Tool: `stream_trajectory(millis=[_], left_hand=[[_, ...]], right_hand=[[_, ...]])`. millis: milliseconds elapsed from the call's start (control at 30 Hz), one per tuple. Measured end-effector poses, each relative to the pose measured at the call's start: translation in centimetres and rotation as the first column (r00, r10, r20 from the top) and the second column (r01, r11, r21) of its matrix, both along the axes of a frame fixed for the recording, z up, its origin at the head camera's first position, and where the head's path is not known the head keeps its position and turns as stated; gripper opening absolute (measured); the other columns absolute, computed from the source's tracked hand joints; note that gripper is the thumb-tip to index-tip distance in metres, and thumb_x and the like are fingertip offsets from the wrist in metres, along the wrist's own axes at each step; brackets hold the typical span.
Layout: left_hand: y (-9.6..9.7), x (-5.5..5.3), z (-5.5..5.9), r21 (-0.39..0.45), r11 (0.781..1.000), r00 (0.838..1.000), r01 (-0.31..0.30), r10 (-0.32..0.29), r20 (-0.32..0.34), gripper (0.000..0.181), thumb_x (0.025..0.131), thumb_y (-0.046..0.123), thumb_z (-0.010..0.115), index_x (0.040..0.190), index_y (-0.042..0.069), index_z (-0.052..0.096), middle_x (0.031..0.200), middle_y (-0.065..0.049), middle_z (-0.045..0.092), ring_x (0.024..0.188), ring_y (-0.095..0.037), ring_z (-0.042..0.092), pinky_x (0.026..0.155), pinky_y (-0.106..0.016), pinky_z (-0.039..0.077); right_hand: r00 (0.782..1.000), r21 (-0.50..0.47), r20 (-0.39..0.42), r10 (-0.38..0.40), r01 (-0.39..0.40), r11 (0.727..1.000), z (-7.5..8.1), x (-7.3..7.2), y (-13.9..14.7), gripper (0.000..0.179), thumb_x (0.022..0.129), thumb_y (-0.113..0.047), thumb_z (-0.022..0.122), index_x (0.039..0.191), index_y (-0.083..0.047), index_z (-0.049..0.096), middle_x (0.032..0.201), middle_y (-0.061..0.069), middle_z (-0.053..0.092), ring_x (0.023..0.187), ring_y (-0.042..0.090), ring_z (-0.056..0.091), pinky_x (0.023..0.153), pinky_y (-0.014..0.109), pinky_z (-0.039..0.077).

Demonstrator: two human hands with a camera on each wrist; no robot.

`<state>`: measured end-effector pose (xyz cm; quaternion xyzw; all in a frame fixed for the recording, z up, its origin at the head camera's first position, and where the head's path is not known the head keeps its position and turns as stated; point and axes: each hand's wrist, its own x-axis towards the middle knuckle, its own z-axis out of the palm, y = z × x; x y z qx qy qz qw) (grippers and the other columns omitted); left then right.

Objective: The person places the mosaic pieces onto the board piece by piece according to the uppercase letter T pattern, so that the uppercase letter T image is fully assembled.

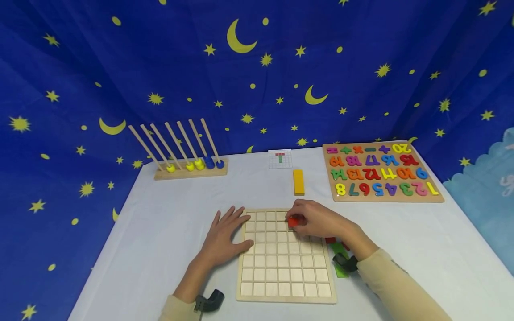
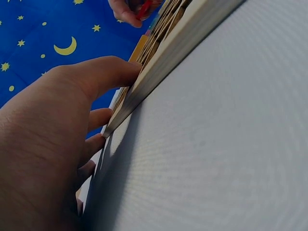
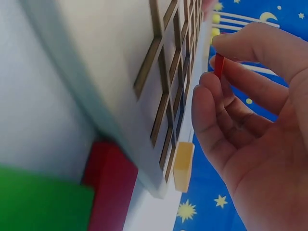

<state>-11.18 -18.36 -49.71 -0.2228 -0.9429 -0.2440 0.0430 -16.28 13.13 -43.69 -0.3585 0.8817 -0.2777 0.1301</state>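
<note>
A wooden grid board (image 1: 287, 299) lies on the table with its square cells showing. Between thumb and fingers, my right hand (image 1: 319, 219) pinches a small red square tile (image 1: 293, 222) over the far part of the board; the right wrist view shows the tile (image 3: 219, 66) edge-on. My left hand (image 1: 223, 240) rests at the board's left edge, fingers spread, and in the left wrist view its thumb (image 2: 113, 72) touches the rim. Beside the board's right edge lie red pieces (image 1: 330, 240) and green pieces (image 1: 342, 270), partly hidden by the right wrist.
Beyond the board stands a yellow block (image 1: 299, 182), with a small grid card (image 1: 280, 164) showing a red and green T-shape behind it. A number puzzle board (image 1: 387, 199) is at the back right. At the back left is a rod stand (image 1: 166, 176) with yellow and blue beads.
</note>
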Motion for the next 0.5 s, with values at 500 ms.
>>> stream_trajectory(millis=[500], left_hand=[[0.1, -0.1, 0.2, -0.015, 1.000, 1.000, -0.008, 0.008, 0.016, 0.074, 0.082, 0.069, 0.057, 0.141, 0.024, 0.051, 0.154, 0.005, 0.032, 0.143, -0.022, 0.020, 0.115, -0.050, 0.003]], right_hand=[[0.999, 0.009, -0.008, 0.047, -0.047, 0.999, -0.2, -0.3, -1.7, 0.024, 0.084, -0.020, 0.072, 0.107, -0.016, 0.070, 0.094, -0.010, 0.057, 0.080, 0.009, 0.052, 0.073, 0.025, 0.048]])
